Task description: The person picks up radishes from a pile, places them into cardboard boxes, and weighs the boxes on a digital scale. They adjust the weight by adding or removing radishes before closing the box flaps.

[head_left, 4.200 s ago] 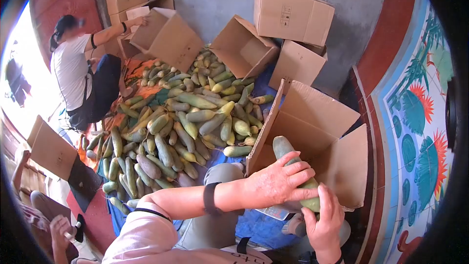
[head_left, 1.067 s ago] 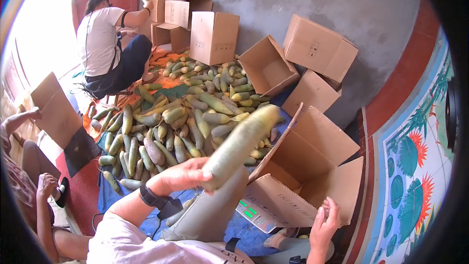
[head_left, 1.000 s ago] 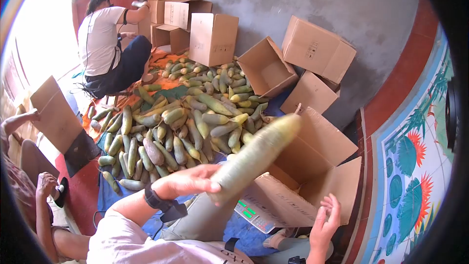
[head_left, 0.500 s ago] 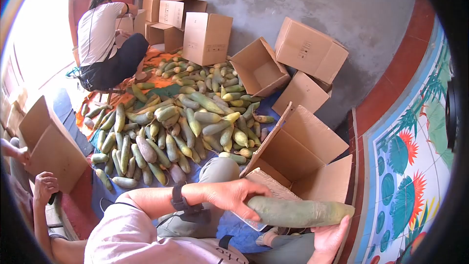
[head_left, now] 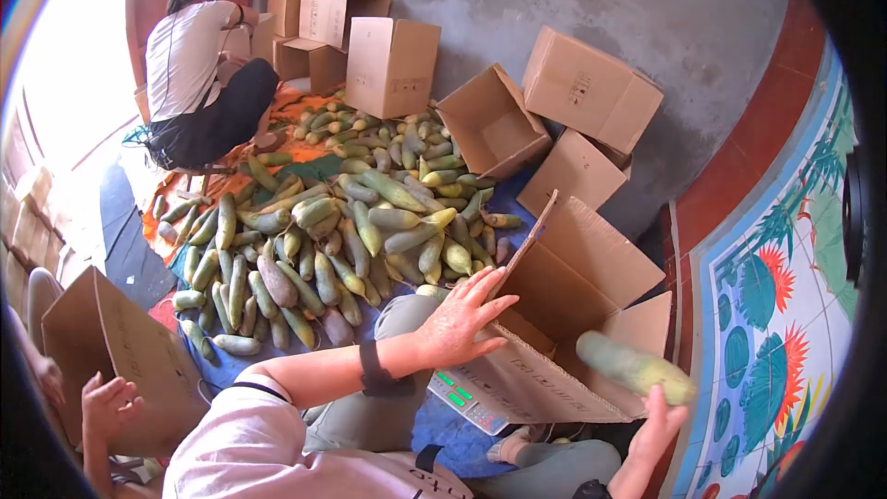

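My right hand (head_left: 659, 430) grips a thick green radish (head_left: 637, 368) from below, slightly blurred, at the near right edge of an open cardboard box (head_left: 545, 374). The radish's pale yellowish end points right and its greener end overlaps the box opening. My left hand (head_left: 462, 322) is open with spread fingers, its fingertips near the box's left rim. A digital scale (head_left: 467, 397) with lit green displays shows beneath the near side of the box. Part of the box's inside is hidden behind its near wall.
A large heap of green radishes (head_left: 323, 249) covers the sheets ahead. More cardboard boxes (head_left: 490, 120) stand along the grey wall. A person (head_left: 189, 74) sits at the far left. Another person's hands (head_left: 109, 404) are beside a box (head_left: 125, 360) at near left.
My left hand has let go of the radish and opened toward the box rim. My right hand has carried the radish right and up. The near-left box has tipped and shifted nearer.
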The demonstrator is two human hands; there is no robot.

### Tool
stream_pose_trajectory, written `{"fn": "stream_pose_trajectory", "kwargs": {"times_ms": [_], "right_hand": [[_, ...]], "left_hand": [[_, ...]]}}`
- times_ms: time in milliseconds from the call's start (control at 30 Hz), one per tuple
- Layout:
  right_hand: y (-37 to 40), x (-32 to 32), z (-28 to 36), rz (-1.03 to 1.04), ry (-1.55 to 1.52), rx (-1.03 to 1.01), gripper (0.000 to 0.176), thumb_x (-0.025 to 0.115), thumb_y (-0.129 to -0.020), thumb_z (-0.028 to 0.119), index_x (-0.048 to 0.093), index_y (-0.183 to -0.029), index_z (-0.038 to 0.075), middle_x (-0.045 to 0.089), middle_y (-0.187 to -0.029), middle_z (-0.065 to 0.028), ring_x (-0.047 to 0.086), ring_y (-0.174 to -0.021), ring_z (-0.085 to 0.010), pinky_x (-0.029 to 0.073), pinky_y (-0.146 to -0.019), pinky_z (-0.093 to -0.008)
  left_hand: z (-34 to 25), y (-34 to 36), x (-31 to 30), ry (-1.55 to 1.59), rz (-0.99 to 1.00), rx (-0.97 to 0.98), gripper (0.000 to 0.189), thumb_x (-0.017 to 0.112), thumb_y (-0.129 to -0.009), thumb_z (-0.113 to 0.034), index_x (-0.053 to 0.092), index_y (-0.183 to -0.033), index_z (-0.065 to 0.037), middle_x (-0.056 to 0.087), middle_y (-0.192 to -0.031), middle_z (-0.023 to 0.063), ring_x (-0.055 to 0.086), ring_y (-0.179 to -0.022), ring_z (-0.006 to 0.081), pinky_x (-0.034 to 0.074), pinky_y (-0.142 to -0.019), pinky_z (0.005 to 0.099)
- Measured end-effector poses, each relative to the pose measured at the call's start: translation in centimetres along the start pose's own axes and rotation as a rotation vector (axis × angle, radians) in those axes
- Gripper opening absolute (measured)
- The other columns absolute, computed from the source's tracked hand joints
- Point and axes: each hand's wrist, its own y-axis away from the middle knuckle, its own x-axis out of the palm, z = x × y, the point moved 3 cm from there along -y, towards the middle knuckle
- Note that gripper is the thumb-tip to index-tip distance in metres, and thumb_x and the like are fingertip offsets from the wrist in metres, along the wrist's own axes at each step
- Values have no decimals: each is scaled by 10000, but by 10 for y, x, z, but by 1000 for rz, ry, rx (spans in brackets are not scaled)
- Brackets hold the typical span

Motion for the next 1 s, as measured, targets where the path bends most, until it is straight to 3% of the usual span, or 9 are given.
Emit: {"fn": "stream_pose_trajectory", "kwargs": {"times_ms": [33, 133, 167, 267, 300, 433, 667, 833, 1000], "right_hand": [[-2, 1, -7, 103, 15, 64, 392, 602, -800, 1, 460, -1163, -46, 545, -1100, -119, 545, -994, -171, 453, -855, -312], [-3, 19, -11, 300, 107, 67, 316, 628, -761, 26, 507, -1047, -33, 570, -985, -88, 564, -873, -163, 459, -798, -307], [-3, 27, -10, 273, 146, 60, 274, 652, -720, 40, 534, -960, -22, 596, -898, -91, 573, -813, -163, 463, -757, -308], [-7, 39, -16, 374, 363, 25, 263, 681, -681, 59, 550, -896, -18, 611, -816, -95, 583, -774, -172, 465, -737, -311], [-4, 46, -18, 391, 360, 76, 279, 701, -657, 80, 557, -878, -11, 618, -789, -132, 600, -749, -229, 468, -716, -337], [-6, 55, -21, 415, 652, -3, 324, 725, -648, 120, 554, -894, -4, 611, -774, -183, 591, -714, -335, 464, -671, -391], [-6, 60, -15, 453, 594, 33, 250, 688, -694, 108, 574, -882, -12, 616, -732, -191, 606, -685, -327, 470, -644, -382], [-2, 61, -20, 431, 433, 94, 103, 577, -822, 76, 592, -813, -25, 598, -653, -83, 558, -609, -109, 450, -589, -265], [0, 58, -20, 392, 450, -5, 133, 578, -846, 107, 576, -800, -18, 518, -611, -31, 488, -570, -91, 419, -555, -251]], "left_hand": [[5, 1, 7, 12, 19, 6, 625, 718, -714, -227, 468, -1266, -72, 253, -1414, 215, 292, -1289, 390, 312, -1029, 452], [10, 2, 14, 22, 39, 23, 559, 714, -721, -229, 518, -1223, -81, 253, -1422, 206, 311, -1281, 380, 324, -1018, 444], [11, 2, 15, 16, 40, 34, 521, 716, -722, -227, 548, -1194, -85, 256, -1425, 199, 328, -1274, 372, 334, -1010, 441], [16, 7, 15, 109, 18, 82, 467, 722, -716, -228, 585, -1138, -83, 278, -1425, 186, 385, -1237, 358, 364, -979, 435], [16, 8, 16, 110, 26, 80, 467, 722, -716, -228, 585, -1138, -83, 278, -1425, 186, 385, -1237, 358, 364, -979, 435], [17, 7, 15, 110, 48, 33, 396, 729, -709, -210, 614, -1066, -81, 288, -1425, 183, 425, -1207, 352, 392, -954, 419], [17, 7, 19, 119, 50, -26, 392, 739, -693, -166, 615, -1055, -78, 274, -1433, 184, 398, -1244, 345, 382, -978, 408], [16, 6, 20, 106, 33, -27, 402, 752, -675, -151, 617, -1045, -69, 277, -1426, 198, 392, -1250, 358, 399, -972, 400], [18, 7, 22, 117, 7, -20, 376, 735, -671, -115, 609, -1021, -56, 290, -1419, 206, 403, -1231, 382, 412, -946, 414]]}}
